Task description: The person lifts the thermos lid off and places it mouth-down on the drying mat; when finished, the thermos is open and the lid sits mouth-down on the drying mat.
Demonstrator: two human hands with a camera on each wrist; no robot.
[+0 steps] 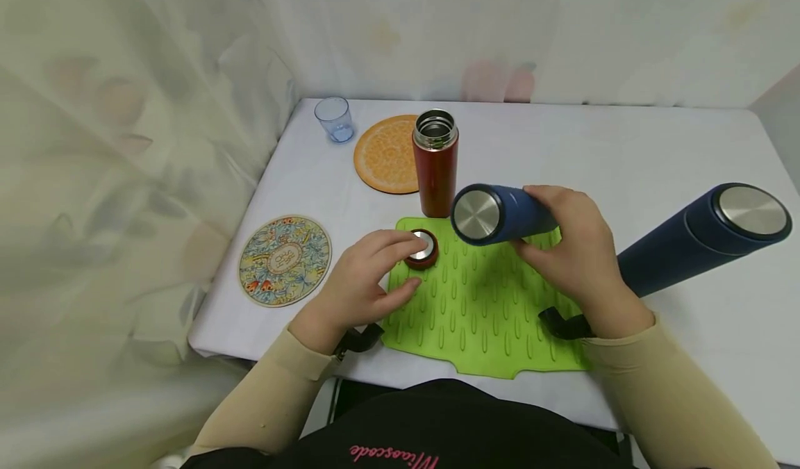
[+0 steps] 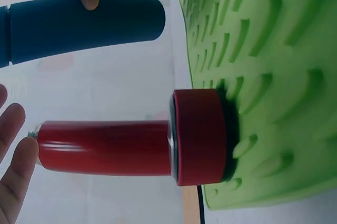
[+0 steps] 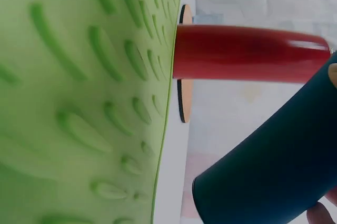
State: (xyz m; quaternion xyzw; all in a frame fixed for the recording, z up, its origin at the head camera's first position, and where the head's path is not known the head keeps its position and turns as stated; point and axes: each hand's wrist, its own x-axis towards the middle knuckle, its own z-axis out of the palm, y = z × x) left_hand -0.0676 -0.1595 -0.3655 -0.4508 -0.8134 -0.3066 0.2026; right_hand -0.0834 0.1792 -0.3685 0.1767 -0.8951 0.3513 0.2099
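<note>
My right hand (image 1: 578,247) grips a blue thermos (image 1: 519,212) round its body, fingers on one side and thumb on the other. The thermos is capped, tilted, and held in the air over the green mat (image 1: 475,295); its base shows in the right wrist view. My left hand (image 1: 375,274) hovers with spread fingers above a red lid (image 2: 200,137). Those fingers (image 2: 21,166) stand apart from the lid in the left wrist view. The lid rests on the mat near its far left corner. Just behind the mat, a red thermos (image 1: 435,177) stands upright without its lid, its steel mouth showing.
Beyond my right hand stands a second, dark blue thermos (image 1: 694,243) with its cap on. An orange-slice coaster (image 1: 384,153) lies behind the red thermos, a clear blue glass (image 1: 336,121) at the back left. A patterned round coaster (image 1: 284,260) lies left of my left hand.
</note>
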